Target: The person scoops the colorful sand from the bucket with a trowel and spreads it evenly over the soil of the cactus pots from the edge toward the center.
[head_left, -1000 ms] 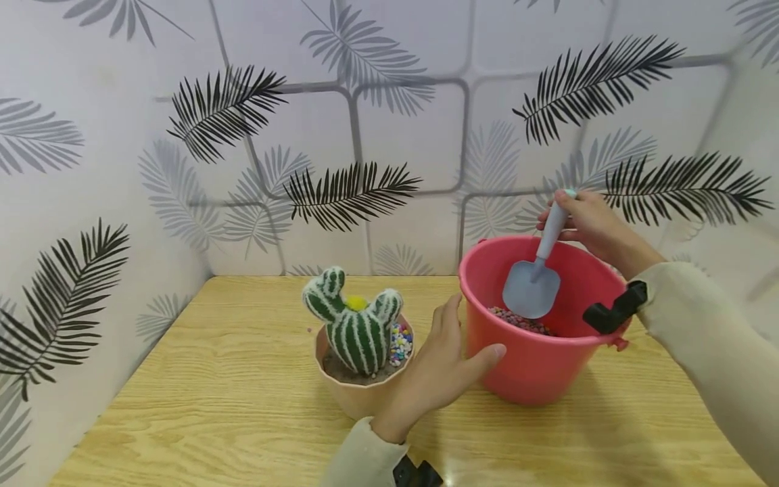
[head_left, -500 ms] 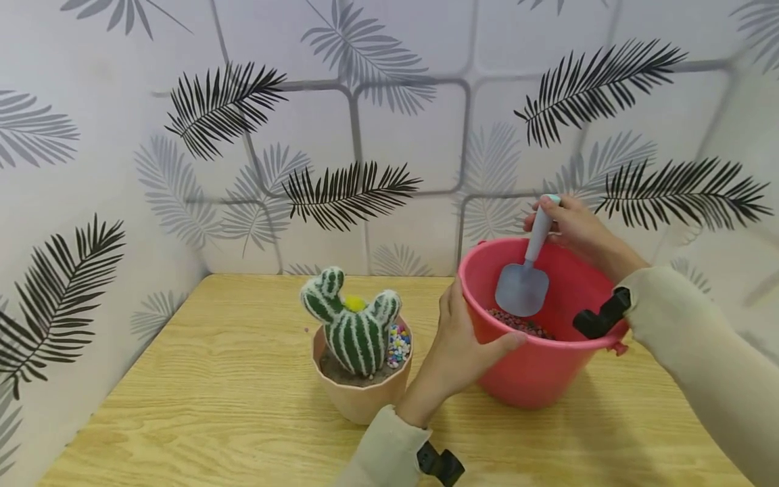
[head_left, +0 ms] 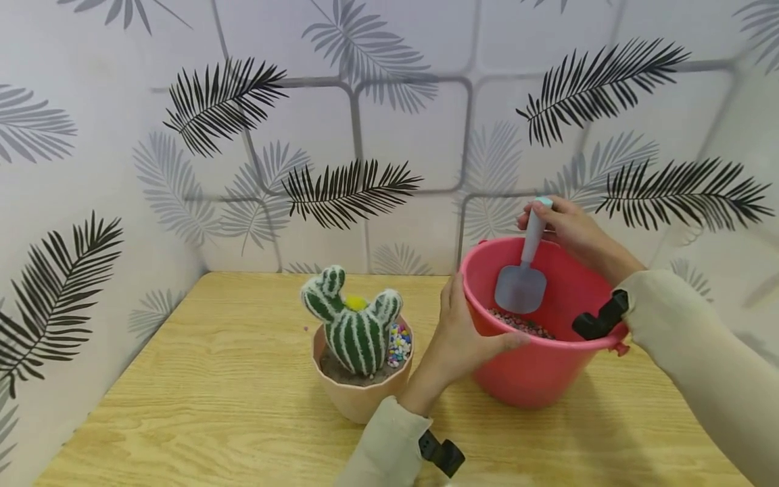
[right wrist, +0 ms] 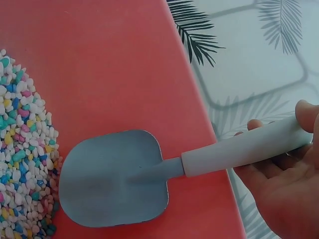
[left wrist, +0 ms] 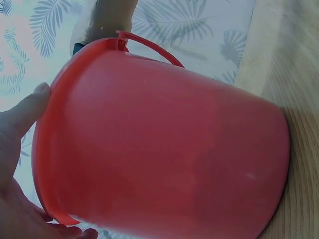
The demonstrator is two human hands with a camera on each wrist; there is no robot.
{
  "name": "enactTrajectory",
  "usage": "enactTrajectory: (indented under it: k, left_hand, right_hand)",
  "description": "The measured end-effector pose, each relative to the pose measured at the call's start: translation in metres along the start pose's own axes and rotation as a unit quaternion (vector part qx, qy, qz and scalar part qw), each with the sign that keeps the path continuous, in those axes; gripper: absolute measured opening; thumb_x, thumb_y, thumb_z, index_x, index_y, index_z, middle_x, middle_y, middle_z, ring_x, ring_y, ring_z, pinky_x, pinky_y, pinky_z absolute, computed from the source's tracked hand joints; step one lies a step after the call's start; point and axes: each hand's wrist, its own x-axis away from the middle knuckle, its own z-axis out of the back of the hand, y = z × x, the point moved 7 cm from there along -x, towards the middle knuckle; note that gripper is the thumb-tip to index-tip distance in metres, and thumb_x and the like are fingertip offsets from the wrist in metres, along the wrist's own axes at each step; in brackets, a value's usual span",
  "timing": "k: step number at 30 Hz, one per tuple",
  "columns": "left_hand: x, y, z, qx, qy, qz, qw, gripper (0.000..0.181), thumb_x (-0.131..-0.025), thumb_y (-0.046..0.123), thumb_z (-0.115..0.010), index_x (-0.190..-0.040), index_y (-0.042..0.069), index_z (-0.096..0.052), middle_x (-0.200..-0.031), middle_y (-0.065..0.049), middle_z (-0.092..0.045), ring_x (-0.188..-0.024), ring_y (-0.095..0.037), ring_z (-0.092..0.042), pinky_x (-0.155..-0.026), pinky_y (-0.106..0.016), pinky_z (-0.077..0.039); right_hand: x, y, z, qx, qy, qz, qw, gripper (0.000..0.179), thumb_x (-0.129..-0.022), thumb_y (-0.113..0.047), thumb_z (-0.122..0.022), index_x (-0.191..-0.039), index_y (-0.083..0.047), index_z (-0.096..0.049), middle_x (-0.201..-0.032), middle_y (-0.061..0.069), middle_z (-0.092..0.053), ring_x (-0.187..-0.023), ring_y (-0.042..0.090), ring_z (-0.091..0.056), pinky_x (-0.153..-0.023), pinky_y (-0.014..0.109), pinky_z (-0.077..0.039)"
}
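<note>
A pink-red bucket [head_left: 532, 372] stands on the table at the right, with small coloured pebbles [right wrist: 22, 154] in its bottom. My left hand [head_left: 456, 341] grips its near left side, thumb along the front rim and fingers around the outer wall. By its pale grey handle, my right hand [head_left: 572, 226] holds a small garden trowel [head_left: 521, 289] over the far side of the bucket. The blue-grey blade [right wrist: 117, 179] points down inside, with no pebbles on it, and its tip is close beside the pebble heap in the right wrist view.
Left of the bucket stands a peach flowerpot [head_left: 365, 402] with a knitted green-and-white cactus [head_left: 359, 341], soil and a patch of coloured pebbles [head_left: 399, 345]. The wood-grain table [head_left: 213, 379] meets a leaf-patterned wall [head_left: 414, 237] behind.
My left hand has moved right and up from beside the flowerpot onto the bucket's rim. The trowel and right hand have shifted slightly left, the handle now more upright.
</note>
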Motion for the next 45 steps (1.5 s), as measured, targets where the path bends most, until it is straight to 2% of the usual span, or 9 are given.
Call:
enactTrajectory:
  k: [7,11,14,18,24,29,32,37,45]
  left_hand:
    - [-0.002,-0.006,0.000,-0.001,-0.015,0.022,0.9996,0.120,-0.069,0.036,-0.085,-0.155,0.020,-0.002,-0.160,0.001,-0.008,-0.144,-0.022,-0.021,-0.110,-0.045,-0.036]
    - [-0.005,-0.007,0.001,-0.004,-0.024,0.019,0.9995,0.121,-0.069,0.035,-0.085,-0.155,0.019,-0.001,-0.161,0.000,-0.006,-0.145,-0.023,-0.018,-0.111,-0.045,-0.033]
    - [-0.007,-0.007,0.002,-0.002,-0.028,0.012,0.9995,0.120,-0.070,0.033,-0.085,-0.155,0.017,-0.002,-0.161,-0.001,-0.005,-0.146,-0.023,-0.016,-0.112,-0.045,-0.032]
    - [-0.006,-0.006,0.002,0.002,-0.031,0.009,0.9995,0.120,-0.070,0.032,-0.085,-0.155,0.016,-0.001,-0.161,-0.001,-0.005,-0.146,-0.023,-0.015,-0.113,-0.045,-0.030]
    - [-0.005,-0.005,0.001,0.000,-0.032,0.009,0.9995,0.120,-0.070,0.033,-0.084,-0.155,0.017,0.000,-0.161,-0.001,-0.005,-0.146,-0.023,-0.015,-0.113,-0.045,-0.031]
    - [-0.004,-0.006,0.001,0.006,-0.035,0.015,0.9993,0.119,-0.072,0.035,-0.083,-0.155,0.018,0.001,-0.161,0.001,-0.004,-0.146,-0.023,-0.015,-0.111,-0.045,-0.033]
    - [-0.004,-0.007,0.000,0.007,-0.034,0.014,0.9993,0.118,-0.072,0.036,-0.083,-0.155,0.019,0.000,-0.161,0.002,-0.004,-0.146,-0.023,-0.015,-0.110,-0.045,-0.034]
    - [-0.003,-0.009,-0.003,0.005,-0.032,0.013,0.9994,0.118,-0.071,0.036,-0.083,-0.155,0.019,-0.002,-0.160,0.001,-0.006,-0.145,-0.023,-0.018,-0.109,-0.043,-0.036]
    - [-0.003,-0.009,-0.002,0.003,-0.024,0.016,0.9996,0.119,-0.071,0.037,-0.083,-0.155,0.018,0.000,-0.160,0.000,-0.006,-0.145,-0.025,-0.020,-0.110,-0.044,-0.035]
  right_hand:
    - [0.002,0.000,-0.004,0.039,-0.020,0.032,0.9985,0.019,-0.101,-0.028,-0.044,-0.107,-0.015,-0.056,-0.096,-0.013,-0.060,-0.094,0.000,-0.058,-0.083,0.013,-0.048]
    - [0.002,0.002,-0.004,0.061,-0.025,0.027,0.9975,0.015,-0.101,-0.027,-0.046,-0.107,-0.020,-0.058,-0.096,-0.017,-0.060,-0.095,-0.001,-0.057,-0.084,0.012,-0.047]
    - [0.002,0.004,-0.004,0.075,-0.025,0.009,0.9969,0.024,-0.100,-0.029,-0.048,-0.117,-0.016,-0.059,-0.097,-0.022,-0.059,-0.095,-0.004,-0.056,-0.083,0.012,-0.045]
    - [0.002,0.007,-0.005,0.101,-0.035,-0.005,0.9942,0.046,-0.100,-0.030,-0.049,-0.133,0.001,-0.048,-0.101,-0.024,-0.058,-0.096,-0.004,-0.054,-0.084,0.012,-0.045]
    - [0.003,0.008,-0.006,0.131,-0.050,-0.008,0.9901,0.051,-0.101,-0.032,-0.045,-0.138,0.004,-0.041,-0.107,-0.022,-0.054,-0.105,-0.001,-0.048,-0.090,0.014,-0.043]
    - [0.005,0.007,-0.008,0.155,-0.059,-0.002,0.9861,0.053,-0.102,-0.027,-0.044,-0.141,0.008,-0.037,-0.132,0.011,-0.053,-0.099,-0.008,-0.052,-0.089,0.011,-0.046]
    - [0.006,0.007,-0.011,0.159,-0.071,0.005,0.9847,0.050,-0.102,-0.025,-0.043,-0.138,0.011,-0.039,-0.132,0.024,-0.048,-0.096,-0.006,-0.055,-0.086,0.010,-0.047]
    - [0.009,0.012,-0.014,0.156,-0.095,0.004,0.9831,0.042,-0.102,-0.021,-0.043,-0.127,0.013,-0.047,-0.113,0.012,-0.056,-0.093,0.003,-0.059,-0.084,0.015,-0.050]
    - [0.007,0.015,-0.020,0.104,-0.136,-0.007,0.9851,0.044,-0.104,-0.022,-0.039,-0.127,0.015,-0.044,-0.109,0.004,-0.061,-0.099,0.008,-0.062,-0.088,0.023,-0.052]
